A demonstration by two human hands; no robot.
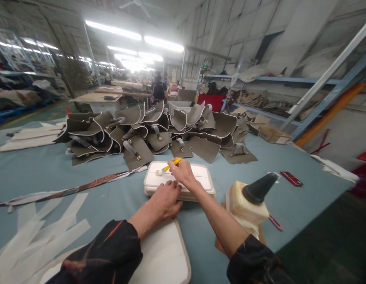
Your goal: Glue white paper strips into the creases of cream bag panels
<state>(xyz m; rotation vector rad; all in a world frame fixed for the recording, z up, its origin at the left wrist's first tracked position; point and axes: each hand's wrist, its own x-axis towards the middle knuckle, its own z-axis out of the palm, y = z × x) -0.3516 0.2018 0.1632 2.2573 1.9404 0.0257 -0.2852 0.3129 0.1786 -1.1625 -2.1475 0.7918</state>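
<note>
My right hand [182, 172] grips a brush [169, 167] with a yellow handle, its pale bristles touching the top of a stack of white rounded panels [200, 171]. The top panel has a raised rim and a line across its middle. My left hand [166, 198] rests on the near edge of this stack, fingers lying on the panel and holding nothing. Closer to me, partly under my left forearm, lies a larger white panel [165, 252] with a beige border. A whitish bottle with a black cone nozzle [259, 189] stands beside my right forearm.
Grey-brown bag pieces [138, 150] with wrapped handles are heaped across the table's far side. White strips [52, 225] and a long patterned strip [91, 183] lie left. A red cutter [291, 178] and a pink tool [276, 223] lie right. A person [158, 90] is farther back.
</note>
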